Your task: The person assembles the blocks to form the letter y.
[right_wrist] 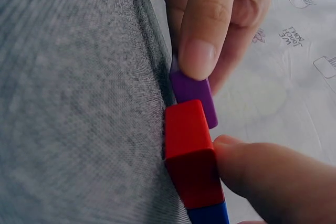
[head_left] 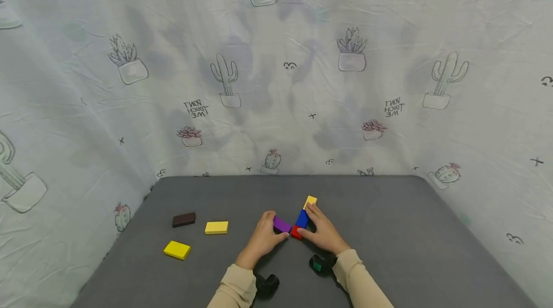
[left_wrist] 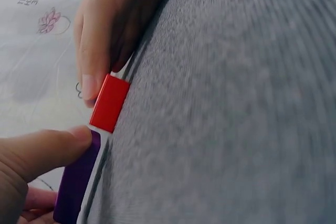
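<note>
My left hand [head_left: 261, 238] pinches a purple block [head_left: 282, 224] between thumb and fingers. The purple block's near end points at a red block [head_left: 295, 232], right beside it in the right wrist view. Red, blue [head_left: 302, 219] and light yellow [head_left: 309, 200] blocks run in a slanting row on the dark table. Over that row lies my right hand [head_left: 323, 231]. Its thumb [right_wrist: 236, 161] touches the red block, while its extended fingers reach along the blue one to the yellow one. The hand partly covers the row.
To the left on the grey table [head_left: 410, 250] lie a dark brown block [head_left: 184, 219], a pale yellow block [head_left: 217, 227] and a bright yellow block [head_left: 177, 250]. A cactus-print curtain [head_left: 294, 87] hangs behind and at both sides. Black devices [head_left: 267, 285] sit at the wrists.
</note>
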Tool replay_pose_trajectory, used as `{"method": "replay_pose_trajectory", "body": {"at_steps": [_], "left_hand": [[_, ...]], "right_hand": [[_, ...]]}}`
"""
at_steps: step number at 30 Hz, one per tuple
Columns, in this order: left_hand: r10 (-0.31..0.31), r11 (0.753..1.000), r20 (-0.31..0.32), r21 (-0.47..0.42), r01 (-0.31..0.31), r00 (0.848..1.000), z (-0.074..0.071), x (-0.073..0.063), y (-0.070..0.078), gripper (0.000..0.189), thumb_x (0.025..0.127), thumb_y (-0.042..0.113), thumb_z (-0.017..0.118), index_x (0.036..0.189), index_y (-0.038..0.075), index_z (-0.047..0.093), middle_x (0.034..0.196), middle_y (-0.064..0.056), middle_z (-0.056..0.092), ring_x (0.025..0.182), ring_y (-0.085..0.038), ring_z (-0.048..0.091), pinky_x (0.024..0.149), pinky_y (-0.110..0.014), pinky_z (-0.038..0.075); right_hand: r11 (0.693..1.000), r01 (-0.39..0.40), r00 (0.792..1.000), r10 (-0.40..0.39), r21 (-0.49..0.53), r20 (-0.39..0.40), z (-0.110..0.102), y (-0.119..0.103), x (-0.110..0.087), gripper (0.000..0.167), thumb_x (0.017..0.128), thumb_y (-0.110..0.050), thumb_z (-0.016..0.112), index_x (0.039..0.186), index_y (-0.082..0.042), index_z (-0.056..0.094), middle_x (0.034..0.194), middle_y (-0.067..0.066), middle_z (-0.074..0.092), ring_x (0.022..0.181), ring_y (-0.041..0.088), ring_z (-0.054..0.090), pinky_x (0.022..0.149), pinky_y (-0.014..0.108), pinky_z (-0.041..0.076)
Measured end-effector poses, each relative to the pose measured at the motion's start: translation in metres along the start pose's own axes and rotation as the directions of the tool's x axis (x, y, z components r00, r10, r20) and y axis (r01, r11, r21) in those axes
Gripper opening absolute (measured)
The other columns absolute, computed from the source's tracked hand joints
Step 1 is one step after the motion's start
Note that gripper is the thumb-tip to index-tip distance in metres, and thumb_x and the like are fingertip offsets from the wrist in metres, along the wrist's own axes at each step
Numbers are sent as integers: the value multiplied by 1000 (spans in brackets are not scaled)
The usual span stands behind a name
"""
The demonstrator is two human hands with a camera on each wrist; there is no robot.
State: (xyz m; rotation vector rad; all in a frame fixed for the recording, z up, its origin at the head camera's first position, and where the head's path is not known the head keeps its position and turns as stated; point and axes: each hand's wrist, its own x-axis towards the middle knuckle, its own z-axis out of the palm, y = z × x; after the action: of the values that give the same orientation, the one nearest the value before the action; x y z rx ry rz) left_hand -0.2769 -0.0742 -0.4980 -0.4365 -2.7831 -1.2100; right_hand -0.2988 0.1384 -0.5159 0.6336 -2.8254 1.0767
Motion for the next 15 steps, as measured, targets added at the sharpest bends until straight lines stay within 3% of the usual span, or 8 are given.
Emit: {"method": "replay_pose_trajectory", "body": {"at_steps": [15], "left_hand": [[-51,999,-24,9,52,998,17,-7,13,73,82,22,75,133,-17,41,137,-30,41,126,-43,43,102,-55,39]], "right_hand": [[999,31,999,-31,-8,11,-4,4,-12,77,87,-44,64,144,1,37,154,15,28,144,35,20,112,55,26]]}}
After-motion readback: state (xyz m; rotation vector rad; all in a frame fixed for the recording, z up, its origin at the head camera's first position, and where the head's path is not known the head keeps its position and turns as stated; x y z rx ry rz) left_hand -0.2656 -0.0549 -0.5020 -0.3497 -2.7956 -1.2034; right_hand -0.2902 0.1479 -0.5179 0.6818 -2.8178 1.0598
